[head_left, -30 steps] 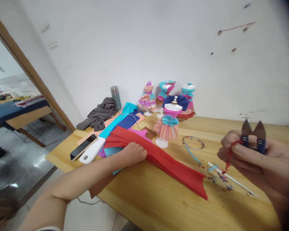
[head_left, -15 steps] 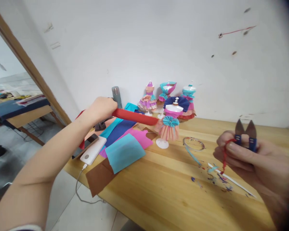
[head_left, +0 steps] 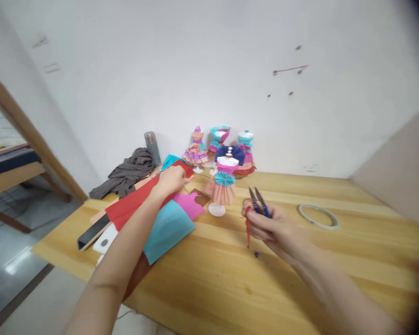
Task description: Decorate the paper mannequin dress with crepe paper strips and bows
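Observation:
My left hand is closed on a long red sheet of paper, which lies across the pile of coloured sheets at the table's left. My right hand is closed round small blue-handled snips, blades pointing up, and also pinches a thin red strip that hangs down from the fingers. A turquoise sheet and a pink sheet lie under my left forearm. A small paper-dress mannequin stands between my two hands.
Three more paper-dress mannequins stand by the wall. A striped cloth and a grey flask sit at the back left. A phone and a white power bank lie near the left edge. A tape ring lies right.
My left hand has brought the red sheet back down onto the pile. The view has swung right and pulled back, so my right hand with the snips now appears nearer the centre.

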A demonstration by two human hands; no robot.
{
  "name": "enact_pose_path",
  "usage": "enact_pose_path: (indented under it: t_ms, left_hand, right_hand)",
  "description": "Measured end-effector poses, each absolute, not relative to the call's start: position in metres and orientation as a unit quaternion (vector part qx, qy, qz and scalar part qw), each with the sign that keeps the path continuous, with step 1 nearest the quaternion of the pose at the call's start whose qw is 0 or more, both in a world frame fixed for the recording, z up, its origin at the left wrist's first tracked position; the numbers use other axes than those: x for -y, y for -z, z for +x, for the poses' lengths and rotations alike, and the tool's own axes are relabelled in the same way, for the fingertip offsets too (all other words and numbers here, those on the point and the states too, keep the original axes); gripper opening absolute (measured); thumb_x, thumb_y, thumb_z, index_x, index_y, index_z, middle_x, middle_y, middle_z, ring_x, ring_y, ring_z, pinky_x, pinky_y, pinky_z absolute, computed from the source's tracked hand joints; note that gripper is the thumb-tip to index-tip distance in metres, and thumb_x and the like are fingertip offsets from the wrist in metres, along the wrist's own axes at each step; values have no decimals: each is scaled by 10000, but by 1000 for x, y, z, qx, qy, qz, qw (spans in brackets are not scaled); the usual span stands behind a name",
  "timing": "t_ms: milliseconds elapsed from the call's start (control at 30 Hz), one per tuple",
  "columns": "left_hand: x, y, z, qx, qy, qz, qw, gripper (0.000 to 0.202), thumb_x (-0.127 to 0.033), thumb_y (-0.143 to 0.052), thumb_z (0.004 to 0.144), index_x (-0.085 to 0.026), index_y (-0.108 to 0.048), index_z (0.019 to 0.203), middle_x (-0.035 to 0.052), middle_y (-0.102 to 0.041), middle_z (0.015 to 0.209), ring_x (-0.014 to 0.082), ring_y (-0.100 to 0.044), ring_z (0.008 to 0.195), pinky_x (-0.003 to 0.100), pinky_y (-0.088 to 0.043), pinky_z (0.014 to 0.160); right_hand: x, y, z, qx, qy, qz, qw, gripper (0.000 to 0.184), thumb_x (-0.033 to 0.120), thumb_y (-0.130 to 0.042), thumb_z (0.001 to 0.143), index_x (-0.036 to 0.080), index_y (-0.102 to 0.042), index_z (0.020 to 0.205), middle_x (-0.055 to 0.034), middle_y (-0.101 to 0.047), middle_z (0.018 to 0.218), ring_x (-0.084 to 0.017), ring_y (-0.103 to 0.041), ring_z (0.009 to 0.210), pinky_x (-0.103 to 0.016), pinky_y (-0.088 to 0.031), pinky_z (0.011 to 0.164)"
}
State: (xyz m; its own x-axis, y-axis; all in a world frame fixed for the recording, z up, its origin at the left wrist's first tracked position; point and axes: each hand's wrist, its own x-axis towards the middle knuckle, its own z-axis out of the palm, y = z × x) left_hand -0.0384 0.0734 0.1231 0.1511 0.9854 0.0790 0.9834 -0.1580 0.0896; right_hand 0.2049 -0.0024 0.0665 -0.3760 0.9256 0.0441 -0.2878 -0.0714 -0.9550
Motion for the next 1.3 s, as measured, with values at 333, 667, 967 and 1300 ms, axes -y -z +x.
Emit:
enact_pose_path:
  t_ms: [333,667,967,1300]
  left_hand:
    - [-29,-96,63,-356,-352,731,464,250,-205,-681,640,-148,-687,884,23,-686,772,139,-616,714,231,-468,650]
    - [-48,-82,76,-354,-368,648,565,185,-278,-689,581,-129,-581,595,-53,-497,505,51,-411,490,208,-312,505]
    - [-54,-76,69,-374,-351,705,490,189,-314,-654,654,-149,-566,625,-45,-482,529,72,-400,488,221,-311,502]
    - [-34,-88,70,-434,-254,863,38,213,-177,-488,874,-181,-679,780,47,-696,809,218,-564,859,351,-412,774]
  right_hand:
    - [-7,-68,205,404,-620,-310,598,301,347,-819,589,156,-601,673,99,-361,405,-11,-153,355,-208,-49,381]
    - [-16,-65,218,414,-599,-328,601,251,315,-804,604,160,-618,672,100,-363,390,-11,-175,343,-214,-70,395]
    - [-23,-70,239,463,-571,-329,592,208,287,-728,690,152,-668,837,123,-251,430,-21,-139,360,-236,-61,420]
    - [-21,-69,241,589,-423,-442,528,242,390,-731,684,155,-697,735,41,-430,511,-70,-307,471,-239,-203,450]
